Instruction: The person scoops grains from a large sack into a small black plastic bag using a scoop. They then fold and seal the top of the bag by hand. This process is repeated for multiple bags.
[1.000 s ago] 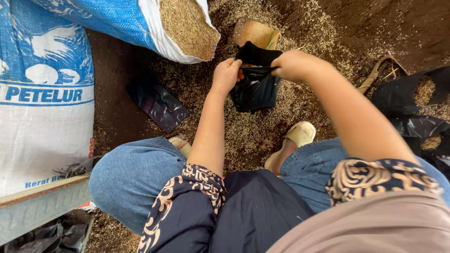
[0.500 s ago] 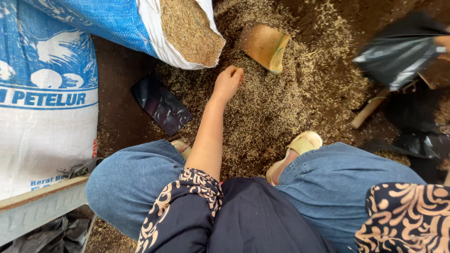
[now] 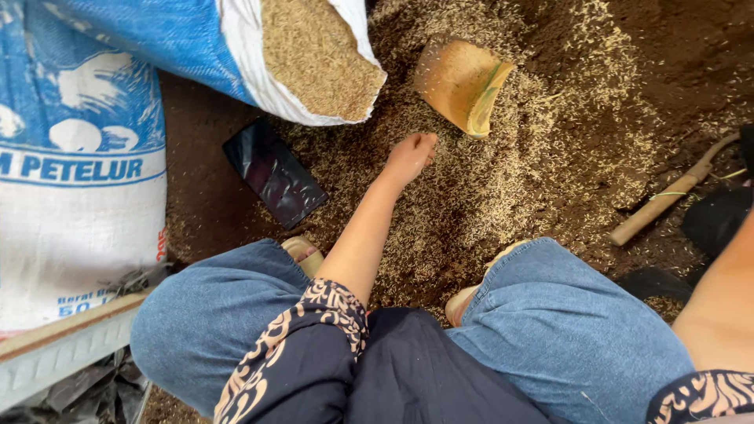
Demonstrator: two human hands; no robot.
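My left hand (image 3: 412,153) reaches forward and rests, fingers bent down, on a heap of rice husks mixed with dark soil (image 3: 518,180). Whether the fingers hold any husks is hidden. A yellow-brown scoop (image 3: 463,86) lies on the heap just beyond the hand, a little to its right. A flat black plastic bag (image 3: 273,173) lies on the ground to the hand's left. Only my right forearm (image 3: 722,306) shows at the right edge; the right hand is out of frame.
An opened blue-and-white sack full of husks (image 3: 314,55) lies at the top. A big white-and-blue sack (image 3: 78,196) stands at the left. A wooden handle (image 3: 667,196) and black bags (image 3: 719,220) lie at the right. My knees and sandals (image 3: 463,302) are below.
Both hands held a black bag over the heap; the right hand carried it off to the right and out of view. The left hand dropped onto the husks.
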